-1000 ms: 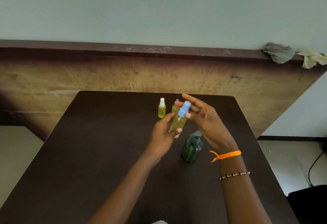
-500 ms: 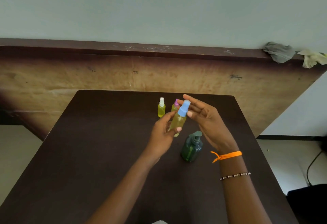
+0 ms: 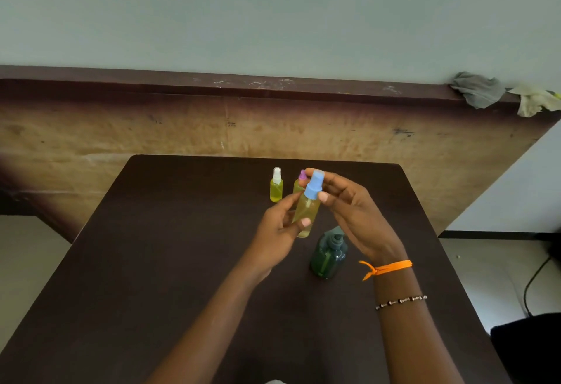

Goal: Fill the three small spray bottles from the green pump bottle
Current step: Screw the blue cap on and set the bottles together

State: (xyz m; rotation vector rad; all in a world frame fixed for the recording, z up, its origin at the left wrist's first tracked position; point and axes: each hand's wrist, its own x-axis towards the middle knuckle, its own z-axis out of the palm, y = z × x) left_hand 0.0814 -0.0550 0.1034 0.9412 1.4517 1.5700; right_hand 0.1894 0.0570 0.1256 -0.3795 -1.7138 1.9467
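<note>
Fingers (image 3: pixel 304 222) of the left hand (image 3: pixel 280 232) wrapped the lower body of the blue-capped spray bottle (image 3: pixel 306 212), thumb across its front, holding it tilted above the tabletop (image 3: pixel 151 262). Right hand (image 3: pixel 353 216) came in from the right, fingertips (image 3: pixel 322 196) pinching the blue cap (image 3: pixel 314 188), apparently to twist it tight. That split made sense: one hand steadied the body so the other could turn the top. Yellow liquid showed inside, so this one looked already filled.

Just behind it, toward the far edge, the white-capped spray bottle (image 3: pixel 276 185) stood upright with yellow liquid, and the purple-capped spray bottle (image 3: pixel 300 182) stood just right of it, half hidden by the held bottle. Both looked parked clear of the working space.

Nearer, below the right palm, the green pump bottle (image 3: pixel 328 257) stood upright, within easy reach. By my reading the task was near its end.
</note>
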